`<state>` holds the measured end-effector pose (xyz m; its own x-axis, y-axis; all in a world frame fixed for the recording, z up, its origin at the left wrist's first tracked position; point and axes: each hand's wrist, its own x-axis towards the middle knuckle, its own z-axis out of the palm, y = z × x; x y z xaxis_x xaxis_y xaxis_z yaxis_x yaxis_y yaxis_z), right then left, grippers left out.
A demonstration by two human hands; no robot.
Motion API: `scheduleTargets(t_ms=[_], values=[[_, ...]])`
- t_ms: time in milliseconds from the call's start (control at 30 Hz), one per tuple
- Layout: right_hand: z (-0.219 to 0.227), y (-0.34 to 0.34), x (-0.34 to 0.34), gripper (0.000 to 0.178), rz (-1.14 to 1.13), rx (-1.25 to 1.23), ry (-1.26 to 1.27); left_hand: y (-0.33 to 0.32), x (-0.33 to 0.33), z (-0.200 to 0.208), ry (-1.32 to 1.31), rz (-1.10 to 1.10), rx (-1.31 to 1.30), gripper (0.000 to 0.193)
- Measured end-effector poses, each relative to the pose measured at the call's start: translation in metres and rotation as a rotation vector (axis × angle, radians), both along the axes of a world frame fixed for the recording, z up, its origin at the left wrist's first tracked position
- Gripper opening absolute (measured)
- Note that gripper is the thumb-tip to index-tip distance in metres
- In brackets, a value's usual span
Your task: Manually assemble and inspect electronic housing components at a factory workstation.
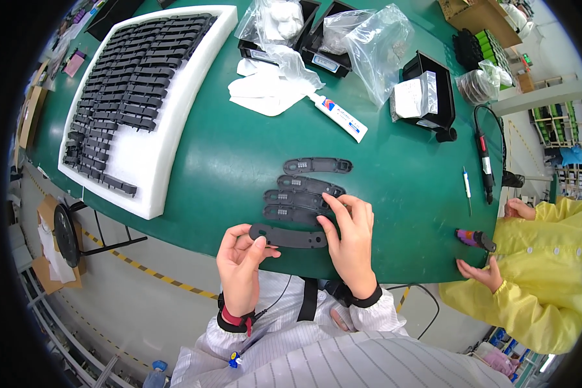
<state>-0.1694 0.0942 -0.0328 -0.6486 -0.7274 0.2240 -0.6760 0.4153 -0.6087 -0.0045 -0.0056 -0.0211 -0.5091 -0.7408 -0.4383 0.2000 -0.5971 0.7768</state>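
Note:
My left hand [240, 258] pinches the left end of a slim, curved black plastic part [291, 238], whose smooth face is up, with holes near its ends. Beyond it, several similar black parts [294, 198] lie close together in a stack-like row, hollow side up. My right hand [349, 236] reaches over their right ends, thumb and forefinger apart, the fingertips touching or just above the parts; which one they touch is hard to tell. One more black part [317, 165] lies slightly apart at the far end of the row.
A white foam tray [168, 152] full of black parts stands at left. Farther back are a white tube [339, 118], a white cloth [265, 90] and black bins [441, 97] with plastic bags. At right lie an electric screwdriver [484, 158], a thin white screwdriver [467, 184] and a co-worker's hands [485, 275].

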Motion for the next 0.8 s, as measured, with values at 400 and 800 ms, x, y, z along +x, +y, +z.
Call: scheduleTargets(t_ms=[400,800], values=[[0.016,0.018,0.003,0.026,0.039,-0.363,-0.535,0.003,-0.002,0.018,0.102,0.005,-0.041,0.028],[0.034,0.026,0.015,0.022,0.191,-0.451,-0.651,0.012,0.006,0.021,0.132,-0.004,-0.180,0.040]])
